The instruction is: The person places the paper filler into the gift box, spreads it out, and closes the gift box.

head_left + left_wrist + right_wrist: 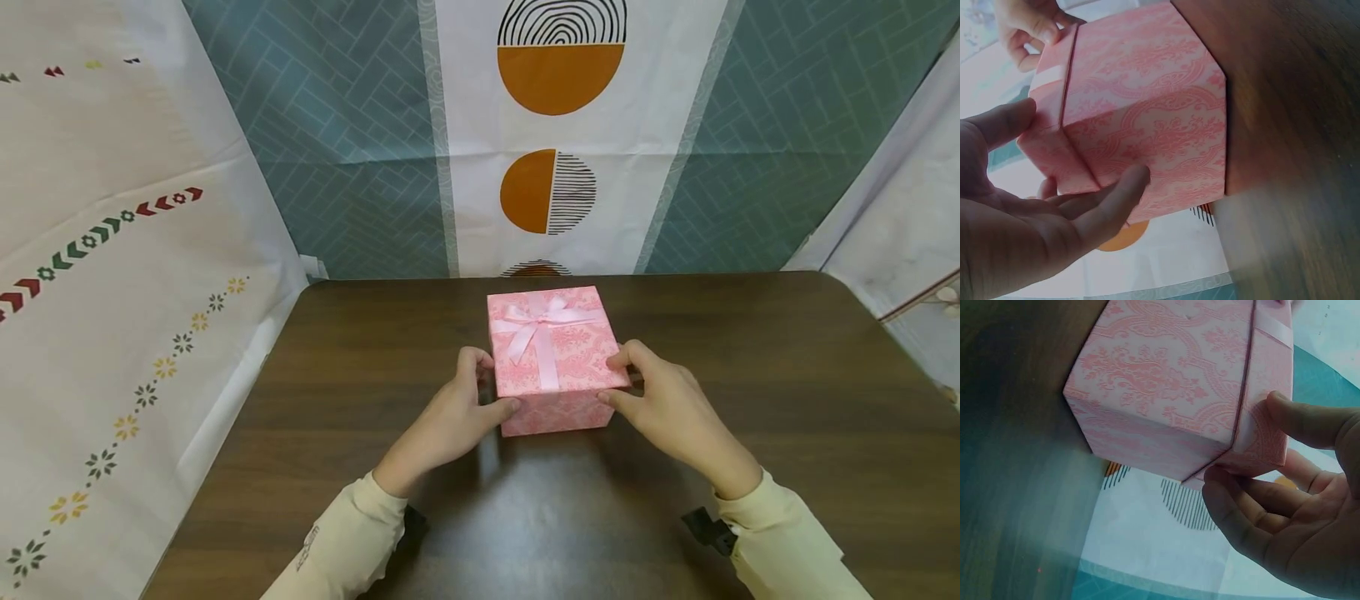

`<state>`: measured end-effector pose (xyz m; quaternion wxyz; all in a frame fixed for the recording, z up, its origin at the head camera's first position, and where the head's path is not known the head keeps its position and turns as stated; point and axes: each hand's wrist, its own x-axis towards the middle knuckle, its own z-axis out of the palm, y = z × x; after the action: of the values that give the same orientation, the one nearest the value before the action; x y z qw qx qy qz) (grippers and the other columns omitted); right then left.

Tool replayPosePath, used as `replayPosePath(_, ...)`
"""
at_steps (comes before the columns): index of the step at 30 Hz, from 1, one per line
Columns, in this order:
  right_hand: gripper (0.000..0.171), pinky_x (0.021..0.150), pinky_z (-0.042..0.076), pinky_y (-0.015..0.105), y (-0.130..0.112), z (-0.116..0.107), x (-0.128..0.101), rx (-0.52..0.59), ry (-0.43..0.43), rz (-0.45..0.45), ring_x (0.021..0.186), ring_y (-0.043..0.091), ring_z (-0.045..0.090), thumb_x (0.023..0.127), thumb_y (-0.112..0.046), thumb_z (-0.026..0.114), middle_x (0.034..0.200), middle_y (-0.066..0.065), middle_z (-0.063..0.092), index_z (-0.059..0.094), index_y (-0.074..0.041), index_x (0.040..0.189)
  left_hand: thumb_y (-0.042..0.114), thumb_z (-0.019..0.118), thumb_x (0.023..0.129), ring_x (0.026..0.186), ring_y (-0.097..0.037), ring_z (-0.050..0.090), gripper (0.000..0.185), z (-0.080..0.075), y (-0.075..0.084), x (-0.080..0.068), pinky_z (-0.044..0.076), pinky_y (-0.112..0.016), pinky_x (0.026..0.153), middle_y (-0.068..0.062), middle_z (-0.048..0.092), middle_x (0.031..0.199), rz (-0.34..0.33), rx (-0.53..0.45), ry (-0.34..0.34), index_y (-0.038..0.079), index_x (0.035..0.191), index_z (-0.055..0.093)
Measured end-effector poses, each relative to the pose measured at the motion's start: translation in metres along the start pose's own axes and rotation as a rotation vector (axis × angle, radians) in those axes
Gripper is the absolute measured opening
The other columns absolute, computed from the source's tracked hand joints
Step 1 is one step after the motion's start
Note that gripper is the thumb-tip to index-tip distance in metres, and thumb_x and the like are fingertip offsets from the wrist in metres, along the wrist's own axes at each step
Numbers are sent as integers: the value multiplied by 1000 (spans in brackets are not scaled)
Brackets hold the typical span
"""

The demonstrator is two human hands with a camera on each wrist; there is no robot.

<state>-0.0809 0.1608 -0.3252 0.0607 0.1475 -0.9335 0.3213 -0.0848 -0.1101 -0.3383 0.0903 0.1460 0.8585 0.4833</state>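
A pink patterned gift box (558, 414) stands upright on the table, its square lid (577, 354) tied with a pale pink ribbon bow (542, 320). My left hand (465, 412) grips the lid's left front corner, thumb on the front and fingers along the left side. At the opposite corner, my right hand (671, 412) pinches the lid, with the thumb on its front and the index finger at the top right edge. A dark seam between lid and body shows in both wrist views. The right fingertips (1215, 478) sit right at that seam. Whatever the box contains is hidden.
The box rests around the middle of a dark wood table (360, 358). Behind the far edge hangs a teal and white patterned cloth (345, 167). White cloth with printed motifs (135, 275) covers the left side, and more pale cloth (907, 208) hangs at the right.
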Motion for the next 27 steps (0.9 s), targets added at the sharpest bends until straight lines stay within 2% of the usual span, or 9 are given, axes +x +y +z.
replayPosePath(2, 34, 66, 47, 38, 0, 2, 1, 6, -5, 4, 89, 22, 62, 80, -15, 77, 102, 7, 66, 55, -12, 106, 26, 68, 88, 107, -19, 53, 50, 0, -3, 2, 44, -40, 86, -6, 54, 115, 20, -37, -5, 13, 117, 30)
replayPosePath(5, 34, 66, 47, 38, 0, 4, 1, 8, -16, 14, 91, 23, 62, 81, -16, 76, 104, 8, 65, 54, -11, 107, 25, 67, 89, 114, -17, 52, 49, 1, -6, 5, 43, -40, 91, -6, 55, 119, 38, -77, -20, 12, 117, 29)
replayPosePath(10, 34, 67, 47, 39, 0, 6, 1, 2, -23, 25, 93, 24, 61, 82, -16, 75, 105, 8, 64, 54, -11, 108, 24, 67, 89, 112, -14, 53, 48, 0, -10, 7, 43, -35, 90, -5, 57, 115, 45, -86, -29, 12, 116, 29)
replayPosePath(19, 34, 65, 46, 37, -1, 9, 3, -24, -44, 29, 88, 24, 59, 82, -15, 75, 102, 10, 64, 54, -9, 108, 24, 66, 90, 113, -18, 52, 46, -1, -12, 6, 43, -40, 91, -7, 53, 117, 20, -35, -42, 12, 117, 31)
replayPosePath(22, 35, 63, 44, 36, -1, 11, 3, -39, -50, 32, 84, 23, 57, 81, -16, 76, 98, 9, 64, 54, -9, 107, 27, 67, 89, 113, -17, 52, 47, -2, -14, 6, 42, -38, 91, -7, 54, 117, 4, -3, -48, 12, 117, 31)
replayPosePath(27, 35, 57, 39, 33, 0, 14, 2, -74, -57, 18, 68, 19, 49, 79, -16, 77, 82, 3, 59, 53, -9, 104, 31, 67, 89, 112, -18, 52, 49, -1, -16, 6, 42, -37, 91, -11, 55, 117, -13, 43, -65, 13, 117, 31)
